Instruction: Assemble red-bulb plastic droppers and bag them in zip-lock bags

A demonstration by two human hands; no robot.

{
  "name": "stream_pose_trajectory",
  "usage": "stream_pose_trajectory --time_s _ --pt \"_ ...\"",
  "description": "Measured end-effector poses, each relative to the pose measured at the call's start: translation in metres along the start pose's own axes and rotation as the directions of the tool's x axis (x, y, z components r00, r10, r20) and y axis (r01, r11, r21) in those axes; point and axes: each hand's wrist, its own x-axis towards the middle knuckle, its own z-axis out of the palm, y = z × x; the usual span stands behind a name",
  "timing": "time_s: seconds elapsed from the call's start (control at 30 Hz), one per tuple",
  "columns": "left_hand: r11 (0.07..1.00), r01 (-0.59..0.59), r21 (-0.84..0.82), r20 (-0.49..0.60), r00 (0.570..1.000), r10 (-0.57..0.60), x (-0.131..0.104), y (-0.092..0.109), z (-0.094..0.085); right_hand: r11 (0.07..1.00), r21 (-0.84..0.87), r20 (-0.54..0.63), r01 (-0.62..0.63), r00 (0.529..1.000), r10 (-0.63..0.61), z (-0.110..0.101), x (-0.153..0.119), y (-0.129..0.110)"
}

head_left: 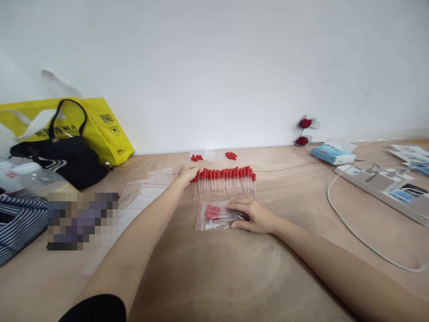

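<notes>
A row of several glass droppers with red rubber bulbs lies side by side on the wooden table, tips toward me. My left hand is at the row's left end, its fingers pinched on a red-bulbed dropper; the fingertips are partly hidden. Nearer to me is a clear zip bag with a few red-bulbed droppers inside. My right hand rests on the bag's right end, fingers stretched out and thumb apart. Behind the row lies another clear bag with red bulbs at both ends.
Overlapping clear zip bags lie left of the row. Further left are a yellow bag, a black bag, a bottle and striped cloth. On the right are a tissue pack, a power strip and a cable.
</notes>
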Motion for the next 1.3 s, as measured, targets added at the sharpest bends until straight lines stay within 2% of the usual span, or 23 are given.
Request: stream_pose_trajectory --time_s 0.07,0.17,0.27,0.37,0.43,0.53,0.7,0.83,0.93,1.0,1.07,1.17,1.3 --pt "0.998 -0.029 -0.057 -0.039 0.999 0.027 -0.008 0.004 -0.008 1.0 -0.001 0.003 -0.003 1.0 0.003 0.0 0.0 0.0" --pt "0.981 -0.086 -0.171 -0.065 0.995 0.076 -0.029 0.007 -0.031 1.0 -0.003 0.003 -0.006 1.0 0.006 0.0 -0.001 0.001" --pt "0.955 -0.111 -0.274 -0.061 0.993 0.098 -0.061 0.001 -0.055 1.0 -0.003 0.0 -0.004 1.0 0.004 0.001 -0.001 0.001" --pt "0.923 -0.16 -0.35 -0.136 0.984 0.119 -0.097 -0.01 -0.067 1.0 0.0 -0.009 -0.016 1.0 0.016 0.002 -0.003 0.002" --pt "0.899 -0.198 -0.39 -0.204 0.971 0.126 -0.116 -0.016 -0.068 1.0 0.003 -0.014 -0.019 1.0 0.019 0.002 -0.003 0.002" --pt "0.841 -0.239 -0.485 -0.274 0.955 0.113 -0.132 -0.021 -0.064 1.0 0.0 -0.019 -0.014 1.0 0.014 0.002 -0.004 0.001" --pt "0.809 -0.252 -0.532 -0.266 0.956 0.123 -0.142 -0.018 -0.053 1.0 -0.005 -0.028 -0.019 0.999 0.018 0.002 -0.004 0.001" --pt "0.846 -0.172 -0.504 -0.156 0.982 0.106 -0.154 -0.02 -0.052 1.0 -0.002 -0.027 -0.012 1.0 0.012 0.002 -0.004 0.002" --pt "0.914 -0.056 -0.401 0.059 0.994 0.087 -0.163 -0.024 -0.057 1.0 -0.006 -0.027 -0.005 1.0 0.004 0.002 -0.004 0.002" --pt "0.96 -0.013 -0.279 0.233 0.969 0.081 -0.166 -0.026 -0.063 1.0 -0.013 -0.023 0.001 1.0 -0.001 0.002 -0.004 0.002" --pt "0.986 -0.034 -0.161 0.359 0.929 0.091 -0.166 -0.026 -0.067 1.0 -0.016 -0.02 0.0 1.0 0.0 0.002 -0.004 0.001" --pt "0.994 -0.091 -0.064 0.442 0.89 0.11 -0.163 -0.024 -0.067 1.0 -0.011 -0.021 -0.002 1.0 0.002 0.001 -0.004 0.001" --pt "0.994 -0.097 -0.059 0.552 0.826 0.113 -0.157 -0.015 -0.059 1.0 -0.006 -0.033 0.01 0.999 -0.01 0.001 -0.004 0.001"
